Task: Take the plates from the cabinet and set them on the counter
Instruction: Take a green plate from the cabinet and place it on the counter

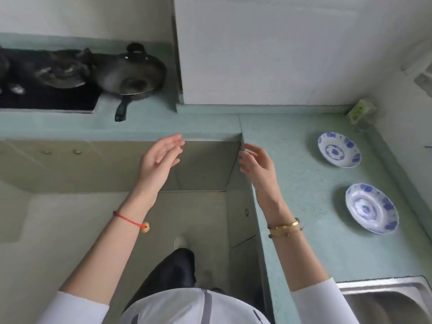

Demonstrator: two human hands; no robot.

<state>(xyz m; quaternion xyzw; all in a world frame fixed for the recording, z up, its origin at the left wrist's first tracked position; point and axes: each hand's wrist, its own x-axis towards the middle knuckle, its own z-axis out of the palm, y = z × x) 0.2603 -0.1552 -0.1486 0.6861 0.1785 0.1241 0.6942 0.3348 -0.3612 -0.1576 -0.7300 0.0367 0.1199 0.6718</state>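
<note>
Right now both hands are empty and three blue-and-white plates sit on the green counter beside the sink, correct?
Not quite: the head view shows two plates on the counter, not three, a farther plate and a nearer plate. The left hand and right hand are empty, as you said.

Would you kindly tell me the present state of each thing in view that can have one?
Left hand: open, holding nothing.
Right hand: open, holding nothing.
Far plate: right way up on the counter, empty.
Near plate: right way up on the counter, empty, apart from the far one.
Frying pan: lid on, resting on the counter.
</note>
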